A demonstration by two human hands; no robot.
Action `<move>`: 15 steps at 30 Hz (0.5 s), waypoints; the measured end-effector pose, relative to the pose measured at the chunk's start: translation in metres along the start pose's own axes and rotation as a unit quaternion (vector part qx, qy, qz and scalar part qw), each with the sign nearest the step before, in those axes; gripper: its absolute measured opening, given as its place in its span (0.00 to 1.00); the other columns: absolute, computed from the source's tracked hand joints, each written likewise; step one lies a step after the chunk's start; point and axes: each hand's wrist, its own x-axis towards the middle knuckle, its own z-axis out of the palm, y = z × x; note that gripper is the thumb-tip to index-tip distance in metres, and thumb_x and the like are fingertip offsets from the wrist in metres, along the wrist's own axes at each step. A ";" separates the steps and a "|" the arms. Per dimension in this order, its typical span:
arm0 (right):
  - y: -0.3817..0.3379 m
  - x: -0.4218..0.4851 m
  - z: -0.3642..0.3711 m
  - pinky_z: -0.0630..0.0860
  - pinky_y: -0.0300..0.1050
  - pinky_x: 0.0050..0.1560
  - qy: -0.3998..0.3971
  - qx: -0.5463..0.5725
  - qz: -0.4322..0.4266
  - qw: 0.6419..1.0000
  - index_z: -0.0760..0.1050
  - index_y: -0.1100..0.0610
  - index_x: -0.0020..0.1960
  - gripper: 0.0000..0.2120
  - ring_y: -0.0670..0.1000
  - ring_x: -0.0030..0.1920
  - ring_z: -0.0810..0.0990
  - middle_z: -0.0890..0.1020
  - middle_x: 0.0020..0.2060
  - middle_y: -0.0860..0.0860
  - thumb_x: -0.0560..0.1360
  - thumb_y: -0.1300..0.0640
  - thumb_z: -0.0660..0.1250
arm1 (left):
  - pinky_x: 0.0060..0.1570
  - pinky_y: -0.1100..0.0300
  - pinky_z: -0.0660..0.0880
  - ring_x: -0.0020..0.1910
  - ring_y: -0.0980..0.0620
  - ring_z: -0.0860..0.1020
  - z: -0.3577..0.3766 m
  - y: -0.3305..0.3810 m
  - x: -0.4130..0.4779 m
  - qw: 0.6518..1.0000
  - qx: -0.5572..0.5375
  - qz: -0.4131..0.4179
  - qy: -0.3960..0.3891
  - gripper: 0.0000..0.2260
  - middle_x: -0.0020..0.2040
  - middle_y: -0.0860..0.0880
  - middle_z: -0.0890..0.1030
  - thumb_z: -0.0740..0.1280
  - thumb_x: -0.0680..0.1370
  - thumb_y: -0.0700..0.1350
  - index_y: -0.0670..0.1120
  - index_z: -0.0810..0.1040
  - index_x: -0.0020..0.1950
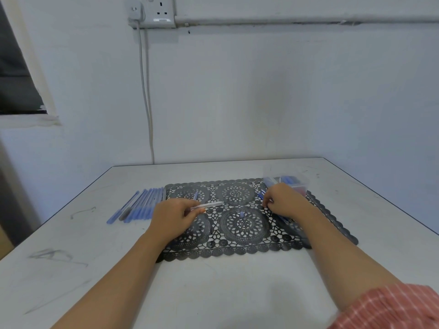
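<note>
Left hand (174,216) low over black lace mat (237,233), fingers curled, pinching clear pen barrel (209,205) level. Right hand (283,200) knuckles-up, fingers curled onto blue pen pieces (261,194); grasp unclear.

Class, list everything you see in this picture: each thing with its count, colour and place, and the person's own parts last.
table: one, white, fills the foreground
placemat: one, black lace, table centre
pens: a row, blue, left of the placemat
clear barrel: one, see-through, above the placemat
cap: one, blue, mid-placemat
box: one, clear, blue parts inside, placemat's far right corner
socket: one, white, wall
left hand: one, pinches the clear barrel
right hand: one, curled over blue pen parts
sleeve: one, red striped, bottom right
</note>
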 end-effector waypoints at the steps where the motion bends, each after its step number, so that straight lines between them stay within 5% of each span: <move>1: 0.000 0.000 0.000 0.79 0.42 0.47 0.004 0.005 -0.001 1.000 0.82 0.54 0.49 0.14 0.47 0.42 0.79 0.83 0.45 0.49 0.72 0.67 0.61 | 0.28 0.69 0.61 0.27 0.66 0.69 0.000 0.000 0.000 1.000 0.000 0.000 -0.002 0.11 0.29 0.59 0.77 0.65 0.75 0.57 0.55 0.82 0.53; 8: -0.012 -0.001 -0.007 0.67 0.32 0.32 0.067 0.085 -0.002 0.994 0.82 0.57 0.50 0.13 0.42 0.29 0.72 0.80 0.38 0.49 0.73 0.66 0.60 | 0.27 0.69 0.60 0.27 0.66 0.69 -0.001 0.001 -0.001 1.000 0.003 0.000 -0.001 0.11 0.28 0.59 0.75 0.65 0.75 0.57 0.55 0.83 0.52; 15: -0.010 0.020 -0.029 0.70 0.36 0.44 0.268 0.219 0.116 0.931 0.82 0.59 0.46 0.13 0.45 0.37 0.75 0.83 0.44 0.54 0.73 0.67 0.60 | 0.26 0.70 0.59 0.26 0.66 0.69 -0.002 0.002 -0.002 1.000 0.008 0.007 0.004 0.10 0.28 0.58 0.77 0.66 0.75 0.56 0.54 0.83 0.51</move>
